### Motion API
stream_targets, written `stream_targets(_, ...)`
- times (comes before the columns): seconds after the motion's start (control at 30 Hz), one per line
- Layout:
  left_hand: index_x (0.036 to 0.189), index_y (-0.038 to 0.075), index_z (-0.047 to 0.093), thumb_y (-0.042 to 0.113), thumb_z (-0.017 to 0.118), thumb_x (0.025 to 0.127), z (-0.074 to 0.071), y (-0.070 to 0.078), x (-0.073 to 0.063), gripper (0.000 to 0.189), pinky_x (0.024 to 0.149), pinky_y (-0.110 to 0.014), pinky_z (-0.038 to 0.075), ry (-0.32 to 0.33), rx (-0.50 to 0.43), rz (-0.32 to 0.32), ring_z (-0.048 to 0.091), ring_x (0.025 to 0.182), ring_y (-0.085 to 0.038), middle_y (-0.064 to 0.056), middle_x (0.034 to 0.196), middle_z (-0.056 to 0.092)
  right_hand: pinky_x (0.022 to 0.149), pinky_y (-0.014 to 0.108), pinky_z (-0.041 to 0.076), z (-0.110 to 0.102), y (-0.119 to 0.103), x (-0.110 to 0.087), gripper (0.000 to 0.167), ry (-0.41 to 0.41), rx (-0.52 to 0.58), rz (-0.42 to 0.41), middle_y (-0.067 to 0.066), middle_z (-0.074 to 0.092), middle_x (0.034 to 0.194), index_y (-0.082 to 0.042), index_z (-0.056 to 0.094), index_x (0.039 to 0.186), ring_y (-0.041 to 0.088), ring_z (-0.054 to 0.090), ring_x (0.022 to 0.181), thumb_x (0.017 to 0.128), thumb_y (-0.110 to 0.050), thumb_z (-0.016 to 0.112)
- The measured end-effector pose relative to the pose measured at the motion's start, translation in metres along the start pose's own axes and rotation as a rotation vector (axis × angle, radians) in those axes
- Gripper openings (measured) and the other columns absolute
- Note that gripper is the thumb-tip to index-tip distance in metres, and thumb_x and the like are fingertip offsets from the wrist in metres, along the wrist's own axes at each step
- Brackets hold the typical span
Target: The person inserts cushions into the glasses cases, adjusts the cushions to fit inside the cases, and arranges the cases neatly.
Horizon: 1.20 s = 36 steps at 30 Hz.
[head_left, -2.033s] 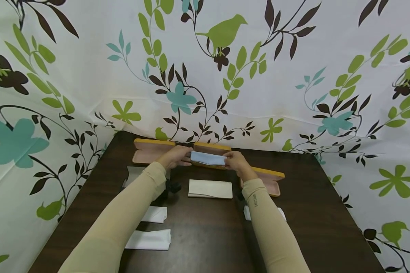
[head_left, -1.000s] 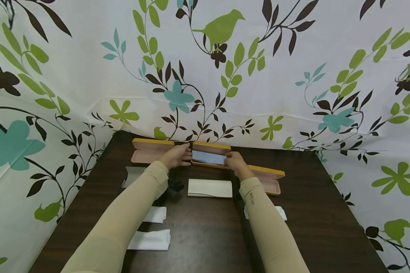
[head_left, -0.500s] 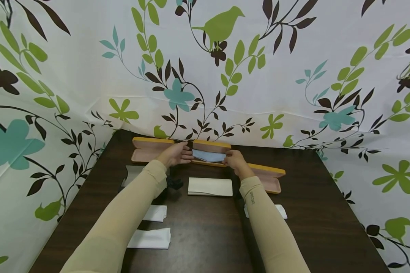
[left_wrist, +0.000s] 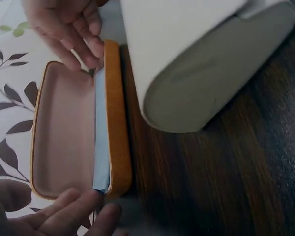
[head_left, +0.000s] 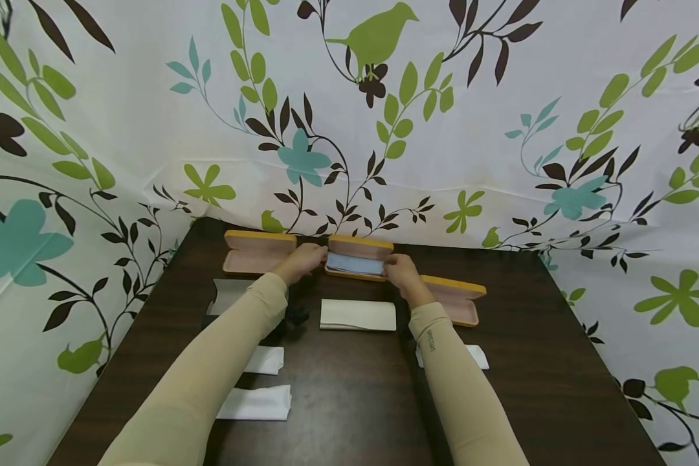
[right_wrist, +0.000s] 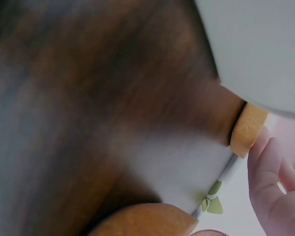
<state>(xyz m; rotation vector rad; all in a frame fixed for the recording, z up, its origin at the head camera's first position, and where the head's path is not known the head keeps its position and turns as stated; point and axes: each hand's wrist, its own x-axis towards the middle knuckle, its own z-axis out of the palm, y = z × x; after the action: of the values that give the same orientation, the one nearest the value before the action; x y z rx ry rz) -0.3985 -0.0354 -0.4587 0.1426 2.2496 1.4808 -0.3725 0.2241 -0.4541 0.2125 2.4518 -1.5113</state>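
Bright leaves decorate the backdrop (head_left: 477,142) behind the brown surface (head_left: 355,395). A blue cloth (head_left: 355,264) lies inside the middle case (head_left: 361,246), left hand (head_left: 301,262) and right hand (head_left: 403,272) at its ends, fingers loosely stretched out.

The dark, wood-grained surface (head_left: 349,408) is lined toward its far edge by an open left case (head_left: 252,260), an open middle case (head_left: 361,243) and, set slightly nearer, an open right case (head_left: 455,309). A folded cream piece (head_left: 358,315) is placed before the middle one. A white cloth (head_left: 268,360) and, nearer, a second white cloth (head_left: 259,402) are laid at left; a white item (head_left: 477,356) at right and a grey object (head_left: 227,296) at left are partly hidden.
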Motion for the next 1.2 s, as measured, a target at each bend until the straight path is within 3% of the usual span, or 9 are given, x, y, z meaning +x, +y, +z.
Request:
stream_targets(0.37, 0.127, 0.001, 0.062, 0.030, 0.038, 0.110, 0.005, 0.010, -0.007, 0.042, 0.084, -0.044, 0.048, 0.138, 0.392, 0.109, 0.060, 0.097, -0.028, -0.012, 0.108, 0.064, 0.099, 0.049, 0.049, 0.002, -0.003, -0.003, 0.041, 0.053, 0.084, -0.019, 0.026, 0.053, 0.135, 0.007, 0.047, 0.146, 0.040, 0.058, 0.110, 0.106, -0.003, 0.042)
stream_targets(0.47, 0.112, 0.000, 0.064, 0.028, 0.036, 0.110, 0.002, 0.012, -0.005, 0.039, 0.079, -0.044, 0.048, 0.213, 0.380, 0.123, 0.058, 0.086, -0.030, -0.015, 0.099, 0.062, 0.095, 0.050, 0.049, 0.002, -0.007, -0.006, 0.037, 0.107, 0.113, -0.027, 0.028, 0.056, 0.127, 0.006, 0.051, 0.140, 0.044, 0.058, 0.103, 0.106, -0.005, 0.043)
stream_targets(0.57, 0.128, 0.000, 0.061, 0.028, 0.035, 0.110, -0.001, 0.017, -0.003, 0.042, 0.097, -0.048, 0.048, 0.260, 0.315, 0.150, 0.059, 0.113, -0.035, -0.019, 0.126, 0.062, 0.090, 0.051, 0.051, 0.004, -0.013, -0.009, 0.034, 0.169, 0.090, -0.045, 0.026, 0.058, 0.116, 0.005, 0.053, 0.135, 0.048, 0.058, 0.097, 0.106, -0.007, 0.042)
stream_targets(0.67, 0.156, 0.005, 0.038, 0.037, 0.033, 0.111, -0.002, 0.022, -0.001, 0.056, 0.118, -0.052, 0.030, 0.219, 0.236, 0.166, 0.033, 0.147, -0.035, -0.015, 0.160, 0.038, 0.084, 0.049, 0.051, 0.006, -0.019, -0.009, 0.032, 0.261, 0.021, -0.087, 0.021, 0.057, 0.114, 0.001, 0.053, 0.132, 0.045, 0.056, 0.093, 0.104, -0.009, 0.042)
stream_targets(0.77, 0.162, 0.009, 0.024, 0.044, 0.029, 0.111, -0.001, 0.024, 0.001, 0.062, 0.123, -0.050, 0.018, 0.119, 0.158, 0.166, 0.018, 0.154, -0.032, -0.011, 0.167, 0.023, 0.081, 0.048, 0.051, 0.007, -0.021, -0.008, 0.037, 0.319, 0.000, -0.136, 0.017, 0.053, 0.129, -0.001, 0.050, 0.140, 0.027, 0.054, 0.078, 0.105, -0.013, 0.043)
stream_targets(0.83, 0.163, 0.009, 0.021, 0.045, 0.027, 0.111, 0.000, 0.024, 0.000, 0.063, 0.124, -0.048, 0.014, 0.067, 0.122, 0.159, 0.013, 0.155, -0.030, -0.010, 0.168, 0.019, 0.088, 0.047, 0.049, 0.007, -0.020, -0.006, 0.045, 0.283, 0.028, -0.147, 0.017, 0.048, 0.140, -0.004, 0.042, 0.151, 0.012, 0.047, 0.065, 0.109, -0.021, 0.041)
stream_targets(0.97, 0.162, 0.009, 0.022, 0.044, 0.025, 0.112, 0.001, 0.023, -0.001, 0.062, 0.124, -0.046, 0.015, 0.046, 0.105, 0.156, 0.014, 0.155, -0.029, -0.009, 0.168, 0.021, 0.105, 0.053, 0.043, 0.005, -0.015, -0.004, 0.058, 0.127, 0.157, -0.110, 0.032, 0.053, 0.130, -0.009, 0.024, 0.162, 0.018, 0.041, 0.043, 0.112, -0.038, 0.033)
stream_targets(1.1, 0.161, 0.008, 0.025, 0.046, 0.026, 0.111, 0.003, 0.021, -0.001, 0.063, 0.124, -0.045, 0.015, 0.071, 0.107, 0.160, 0.017, 0.154, -0.029, -0.009, 0.167, 0.024, 0.118, 0.052, 0.029, 0.002, -0.012, -0.003, 0.061, 0.080, 0.222, -0.042, 0.021, 0.038, 0.156, -0.014, 0.022, 0.163, 0.030, 0.062, 0.100, 0.111, -0.044, 0.031)
stream_targets(1.2, 0.161, 0.010, 0.026, 0.046, 0.027, 0.111, 0.004, 0.018, 0.000, 0.062, 0.124, -0.045, 0.016, 0.077, 0.092, 0.163, 0.017, 0.154, -0.028, -0.008, 0.167, 0.025, 0.122, 0.054, 0.019, 0.002, -0.011, -0.003, 0.060, 0.069, 0.265, -0.007, 0.012, 0.021, 0.167, -0.015, 0.022, 0.163, 0.033, 0.028, 0.147, 0.111, -0.045, 0.030)
